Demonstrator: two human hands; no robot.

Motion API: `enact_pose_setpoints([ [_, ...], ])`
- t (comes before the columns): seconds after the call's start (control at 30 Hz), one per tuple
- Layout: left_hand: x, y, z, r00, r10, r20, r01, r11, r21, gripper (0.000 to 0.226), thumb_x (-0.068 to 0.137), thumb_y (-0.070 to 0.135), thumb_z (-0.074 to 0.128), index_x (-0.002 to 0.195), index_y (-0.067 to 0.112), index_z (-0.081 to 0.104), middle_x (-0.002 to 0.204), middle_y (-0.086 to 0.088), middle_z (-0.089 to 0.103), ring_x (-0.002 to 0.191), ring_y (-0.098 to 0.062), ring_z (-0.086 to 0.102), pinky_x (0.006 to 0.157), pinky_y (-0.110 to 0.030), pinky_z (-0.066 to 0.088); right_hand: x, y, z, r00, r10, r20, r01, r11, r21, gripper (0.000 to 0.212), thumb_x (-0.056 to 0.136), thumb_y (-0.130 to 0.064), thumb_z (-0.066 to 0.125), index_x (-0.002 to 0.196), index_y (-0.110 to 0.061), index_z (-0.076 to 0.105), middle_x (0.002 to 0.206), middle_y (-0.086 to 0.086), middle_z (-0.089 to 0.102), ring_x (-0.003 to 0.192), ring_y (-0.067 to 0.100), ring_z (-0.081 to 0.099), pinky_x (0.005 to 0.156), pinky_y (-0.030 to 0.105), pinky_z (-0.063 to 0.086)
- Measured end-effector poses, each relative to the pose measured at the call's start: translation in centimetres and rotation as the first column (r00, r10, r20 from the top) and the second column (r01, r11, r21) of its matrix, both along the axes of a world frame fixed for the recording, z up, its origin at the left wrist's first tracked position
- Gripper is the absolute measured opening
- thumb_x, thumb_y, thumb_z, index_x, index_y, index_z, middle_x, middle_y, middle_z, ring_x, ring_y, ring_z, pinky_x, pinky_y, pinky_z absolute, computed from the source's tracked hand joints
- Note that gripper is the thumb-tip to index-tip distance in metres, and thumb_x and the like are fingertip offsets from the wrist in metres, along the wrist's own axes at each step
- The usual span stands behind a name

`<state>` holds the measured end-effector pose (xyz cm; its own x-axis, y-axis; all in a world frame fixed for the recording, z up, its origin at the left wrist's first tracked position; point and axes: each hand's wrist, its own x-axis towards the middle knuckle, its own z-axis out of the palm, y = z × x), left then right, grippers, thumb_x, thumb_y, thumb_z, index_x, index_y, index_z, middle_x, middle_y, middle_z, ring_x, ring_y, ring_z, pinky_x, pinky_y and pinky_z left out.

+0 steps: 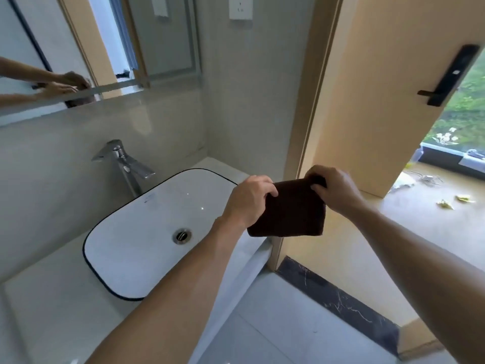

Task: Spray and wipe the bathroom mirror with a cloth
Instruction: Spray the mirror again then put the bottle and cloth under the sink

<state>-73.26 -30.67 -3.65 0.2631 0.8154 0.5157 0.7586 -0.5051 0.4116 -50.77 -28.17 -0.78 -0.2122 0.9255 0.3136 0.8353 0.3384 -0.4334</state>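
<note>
Cloth: dark brown cloth [291, 210], folded, held in the air past the right end of the sink [126, 248]
Left hand [248, 203]: pinches the cloth's upper left corner
Right hand [333, 189]: grips the upper right corner
Mirror [86, 48]: on the wall above the tap [123, 161], reflecting both hands

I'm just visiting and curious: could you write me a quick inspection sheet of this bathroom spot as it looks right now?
Surface: pale stone counter carrying a white rectangular basin with a dark rim and a chrome tap.
Job's things: folded dark brown cloth held in the air; wall mirror at upper left; no spray bottle seen.
Clutter: scraps on the floor beyond the doorway.
Hands: left hand and right hand each pinch a top corner of the cloth.
Cables: nothing seen.
Surroundings: open tan wooden door with a black handle, white wall socket.
</note>
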Motion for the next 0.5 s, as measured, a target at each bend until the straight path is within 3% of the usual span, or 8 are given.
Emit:
enact_pose_setpoints([
  [0.1, 4.1, 0.6, -3.4, 0.997, -0.081, -0.005, 0.08, 0.994, -0.071, 0.027, 0.094, -0.003, 0.054, 0.096, 0.011, 0.077, 0.105, -0.003, 0.072, 0.097, -0.022, 0.064, 0.087, -0.038, 0.055, 4.1, -0.8, -3.1, 0.997, -0.082, 0.014, 0.082, 0.995, -0.062, 0.023, 0.085, 0.004, 0.064, 0.097, -0.015, 0.071, 0.087, -0.002, 0.067, 0.087, 0.022, 0.062, 0.076, 0.035, 0.051],
  [0.27, 9.0, 1.6, -7.9, 0.989, -0.15, -0.008, 0.147, 0.979, -0.14, 0.027, 0.094, -0.004, 0.055, 0.095, 0.011, 0.078, 0.103, -0.002, 0.072, 0.094, -0.022, 0.064, 0.084, -0.038, 0.056, 8.9, -1.6, -7.6, 0.983, -0.186, -0.002, 0.184, 0.974, -0.135, 0.02, 0.087, 0.004, 0.063, 0.096, -0.013, 0.07, 0.088, 0.004, 0.067, 0.086, 0.025, 0.061, 0.075, 0.036, 0.054],
  [0.5, 12.6, 1.9, -16.4, 0.987, -0.157, -0.032, 0.148, 0.97, -0.192, 0.029, 0.093, -0.003, 0.056, 0.095, 0.016, 0.078, 0.104, 0.003, 0.071, 0.096, -0.018, 0.063, 0.082, -0.036, 0.056, 12.1, -2.0, -16.7, 0.959, -0.282, -0.019, 0.272, 0.939, -0.21, 0.023, 0.085, 0.004, 0.062, 0.095, -0.015, 0.069, 0.088, 0.006, 0.069, 0.086, 0.027, 0.063, 0.076, 0.042, 0.057],
])
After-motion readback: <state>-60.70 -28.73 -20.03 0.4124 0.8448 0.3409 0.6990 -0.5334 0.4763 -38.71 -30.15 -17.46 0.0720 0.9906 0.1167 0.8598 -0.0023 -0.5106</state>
